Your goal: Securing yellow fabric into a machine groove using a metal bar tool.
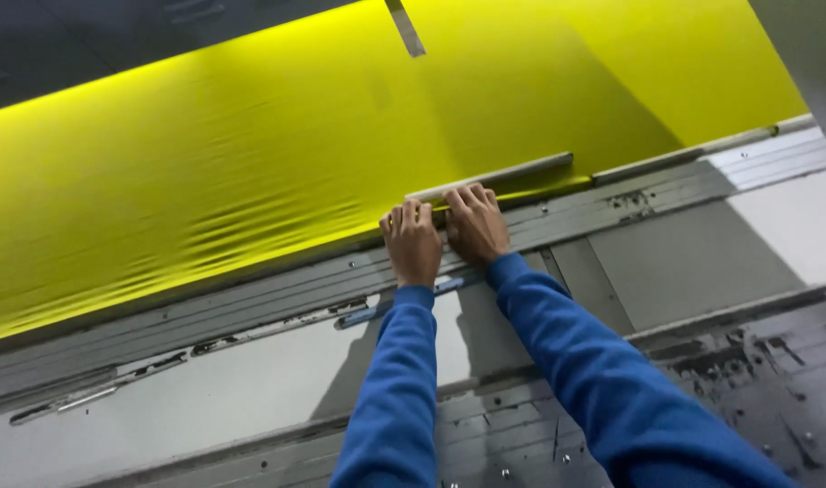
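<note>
Blue sleeves [557, 361] fill the bottom of the view, both cut off by the lower edge, so nothing above the forearms shows. They run up across a grey metal machine bed [684, 262], scuffed and flecked with dark marks, with a few small screws near the bottom edge. Up at the bed's far rim, the left hand [413, 242] and the right hand [475, 223] sit side by side, nearly touching. Both lie palm down, fingers together and curled forward over the near edge of the yellow fabric [250, 172]. The fingertips are hidden where they fold over that edge, so whether they pinch the cloth or only press on it is hard to say. Just past the right hand, a thin grey bar [508, 173] lies along the same edge, its left end running behind the fingers. The fabric stretches wide and bright across the upper view, lightly rippled left of the hands, its left and right ends out of sight. A narrow metal strip [405, 27] pokes in from the top, cut off. Upper left stays dark and unreadable.
</note>
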